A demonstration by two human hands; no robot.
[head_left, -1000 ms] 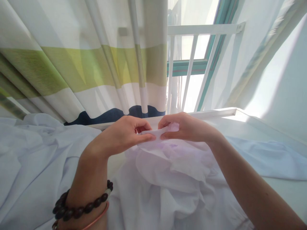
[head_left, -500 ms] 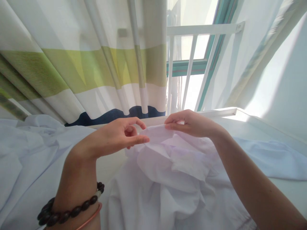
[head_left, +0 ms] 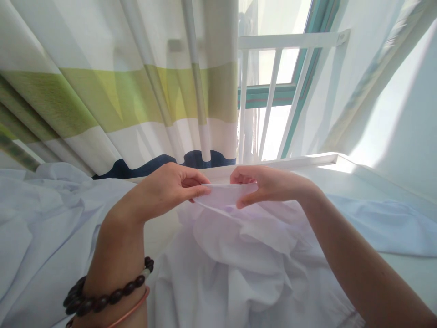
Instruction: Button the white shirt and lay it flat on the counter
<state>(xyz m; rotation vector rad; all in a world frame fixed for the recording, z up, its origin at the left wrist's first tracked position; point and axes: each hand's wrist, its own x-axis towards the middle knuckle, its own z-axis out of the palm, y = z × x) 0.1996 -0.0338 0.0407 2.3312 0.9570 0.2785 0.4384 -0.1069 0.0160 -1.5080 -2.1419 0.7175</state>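
Observation:
A white cloth lies bunched in loose folds in front of me, its upper edge raised between my hands. My left hand pinches that edge between thumb and fingertips. Just to the right, my right hand is at the same edge with its thumb apart from the fingers, the thumb on the near side and fingertips beyond it. A dark beaded bracelet and a thin copper-coloured bangle are on my left wrist.
More white fabric is heaped at the left, and a pale cloth lies at the right. Behind hangs a white and green curtain. A white railing stands before the window, above a low white ledge.
My left hand has closed its pinch on the cloth's edge. My right hand has loosened its pinch, thumb and fingers now apart, and shifted slightly.

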